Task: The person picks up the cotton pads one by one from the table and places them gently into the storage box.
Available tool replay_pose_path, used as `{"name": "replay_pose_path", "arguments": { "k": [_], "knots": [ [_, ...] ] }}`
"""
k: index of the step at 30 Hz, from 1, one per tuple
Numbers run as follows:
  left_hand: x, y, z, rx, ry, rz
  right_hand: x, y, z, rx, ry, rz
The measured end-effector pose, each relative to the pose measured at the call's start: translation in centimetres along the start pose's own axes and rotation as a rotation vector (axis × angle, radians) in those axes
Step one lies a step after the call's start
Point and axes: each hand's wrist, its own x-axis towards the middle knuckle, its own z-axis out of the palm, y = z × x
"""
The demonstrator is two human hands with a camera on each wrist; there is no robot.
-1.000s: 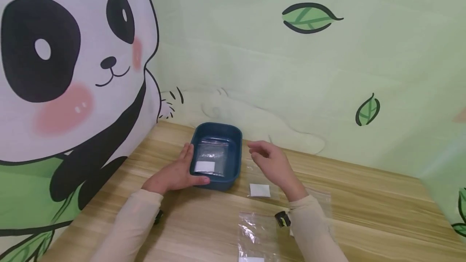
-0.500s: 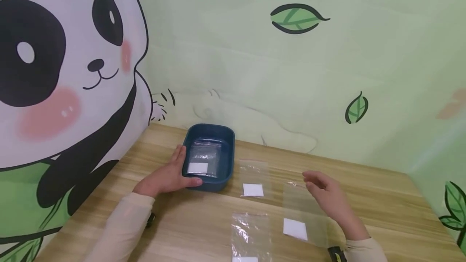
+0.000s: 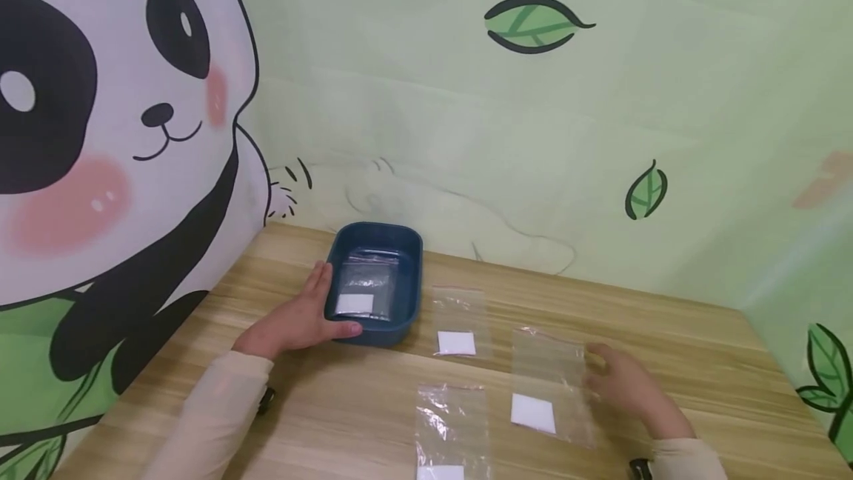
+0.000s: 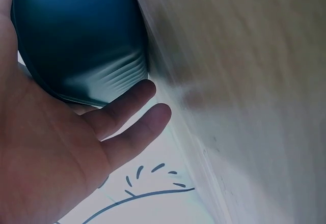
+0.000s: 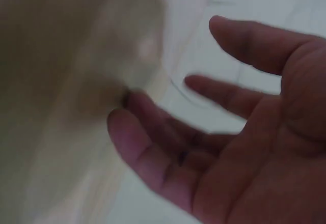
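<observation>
A dark blue plastic bin (image 3: 397, 328) stands at the back left of the wooden table, with a clear zip bag (image 3: 382, 281) bearing a white label inside. My left hand (image 3: 293, 326) rests against it, fingers along its left wall and thumb at the near rim. In the left wrist view, two fingers (image 4: 137, 132) lie fairly straight beside the bin wall (image 4: 76, 35). At the right, my right hand (image 3: 623, 384) hovers by the right edge of another clear zip bag (image 3: 549, 365). Its fingers are loosely bent with nothing between them; whether they touch the bag cannot be told.
Two more clear zip bags with white labels lie flat: one (image 3: 460, 310) right of the bin, the other (image 3: 453, 424) at the front, cut off by the frame. Behind the wooden table (image 3: 320, 421) hangs a pale green cloth (image 3: 400, 80) with a panda and leaves.
My right hand has moved from beside the bin rightward and nearer to me, to the right-hand bag's edge. The left hand stays on the bin. The whole view has shifted slightly.
</observation>
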Motion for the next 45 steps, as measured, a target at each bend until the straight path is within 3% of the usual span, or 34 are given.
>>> {"name": "replay_pose_path", "arguments": {
  "k": [7,12,19,28,35,41,45],
  "knots": [
    [-0.2,-0.1,0.0,0.002,0.004,0.011,0.7,-0.8,1.6,-0.125,-0.023,0.074],
    [-0.4,0.1,0.0,0.0,0.007,0.009,0.8,-1.5,1.8,-0.156,-0.034,0.053],
    [-0.6,0.0,0.0,-0.006,0.011,0.002,0.7,-2.7,2.1,-0.158,0.007,0.002],
    [-0.6,0.2,-0.3,-0.016,0.016,-0.011,0.8,-3.3,2.0,-0.072,0.008,0.031],
    [-0.4,0.2,-0.1,-0.014,0.013,-0.004,1.1,-2.2,1.8,0.145,0.033,0.137],
    [-0.1,0.1,0.1,-0.003,0.012,0.008,1.3,-1.1,1.1,0.227,0.122,0.165],
    [0.1,0.1,0.2,-0.006,0.005,0.002,1.5,-0.1,1.0,0.476,0.108,0.227]
  ]
}}
